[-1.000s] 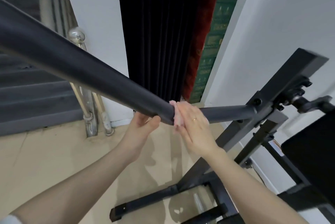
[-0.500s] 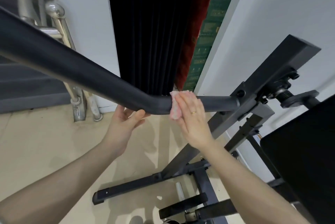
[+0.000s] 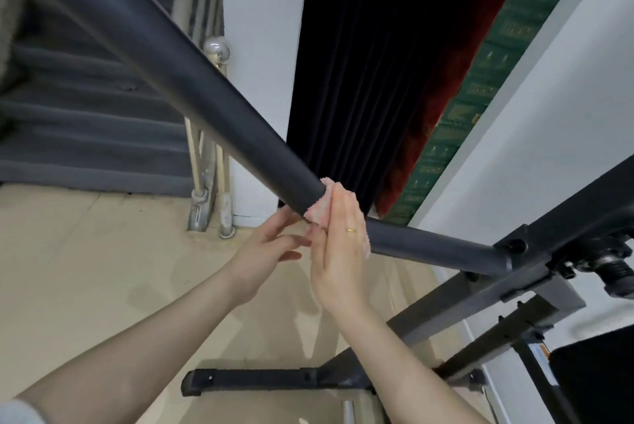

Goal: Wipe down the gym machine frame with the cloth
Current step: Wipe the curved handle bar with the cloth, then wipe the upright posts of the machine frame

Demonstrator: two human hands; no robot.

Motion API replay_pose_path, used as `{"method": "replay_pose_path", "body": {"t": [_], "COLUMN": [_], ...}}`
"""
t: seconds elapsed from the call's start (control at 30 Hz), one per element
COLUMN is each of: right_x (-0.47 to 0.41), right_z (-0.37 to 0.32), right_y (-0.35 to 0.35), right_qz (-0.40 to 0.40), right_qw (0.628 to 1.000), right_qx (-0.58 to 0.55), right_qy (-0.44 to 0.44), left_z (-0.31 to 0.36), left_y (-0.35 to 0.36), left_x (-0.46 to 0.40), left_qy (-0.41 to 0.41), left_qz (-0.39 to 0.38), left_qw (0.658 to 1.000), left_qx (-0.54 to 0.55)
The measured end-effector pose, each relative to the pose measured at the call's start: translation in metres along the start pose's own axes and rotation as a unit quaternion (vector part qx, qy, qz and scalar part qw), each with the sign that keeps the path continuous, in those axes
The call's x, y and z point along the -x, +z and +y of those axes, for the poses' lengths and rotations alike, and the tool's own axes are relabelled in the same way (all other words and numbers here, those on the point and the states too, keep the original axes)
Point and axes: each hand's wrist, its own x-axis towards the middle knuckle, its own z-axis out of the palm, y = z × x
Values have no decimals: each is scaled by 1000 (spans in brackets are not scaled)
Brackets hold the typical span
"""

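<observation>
Beige floor tiles (image 3: 85, 252) and grey carpeted stairs (image 3: 85, 122) lie behind the dark grey tubular bar of the gym machine frame (image 3: 192, 77), whose long axis slants down from upper left to a bend. At that bend, the right hand (image 3: 338, 252) presses the pink fluffy cloth (image 3: 322, 207) against the tube with flat, straight fingers. Just left of the cloth, the left hand (image 3: 264, 252) hangs under the bar, fingers loosely spread, holding nothing.

Beige tiled floor (image 3: 85, 252) below. Grey carpeted stairs (image 3: 85, 122) at left, with a metal railing post (image 3: 214, 115) topped by a round knob. White wall (image 3: 260, 46) behind, beside a dark pleated curtain (image 3: 360, 63) edged in red.
</observation>
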Motion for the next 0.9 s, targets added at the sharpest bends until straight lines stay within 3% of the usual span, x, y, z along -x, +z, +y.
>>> {"method": "replay_pose_path", "body": {"t": [0.13, 0.23, 0.3, 0.37, 0.4, 0.5, 0.63, 0.67, 0.73, 0.9], "right_x": [-14, -42, -68, -88, -92, -100, -100, -100, -92, -80], "right_z": [-36, -80, -123, -158, -173, -218, -272, -276, -285, -265], "right_y": [13, 30, 44, 61, 65, 81, 135, 151, 182, 232], "right_qz": [27, 116, 98, 45, 63, 159, 33, 40, 49, 6], "right_qw": [999, 990, 969, 911, 910, 931, 951, 960, 978, 988], "right_qx": [-13, 15, -44, -65, -60, -53, -32, -33, -89, -151], "right_qy": [-40, -83, -221, -405, -406, -324, -306, -277, -180, 34], "left_z": [20, 43, 57, 70, 77, 102, 128, 127, 121, 101], "left_y": [-53, -98, -127, -155, -169, -215, -283, -301, -336, -407], "left_x": [16, 19, 19, 19, 19, 27, 48, 55, 70, 76], "left_qy": [4, 26, 35, 42, 46, 62, 62, 58, 36, 13], "left_qz": [59, 80, 96, 98, 90, 44, 3, -11, -35, -23], "left_qw": [998, 995, 994, 994, 995, 997, 995, 991, 985, 990], "left_qx": [33, 47, 45, 34, 26, -15, -82, -122, -166, -136]}}
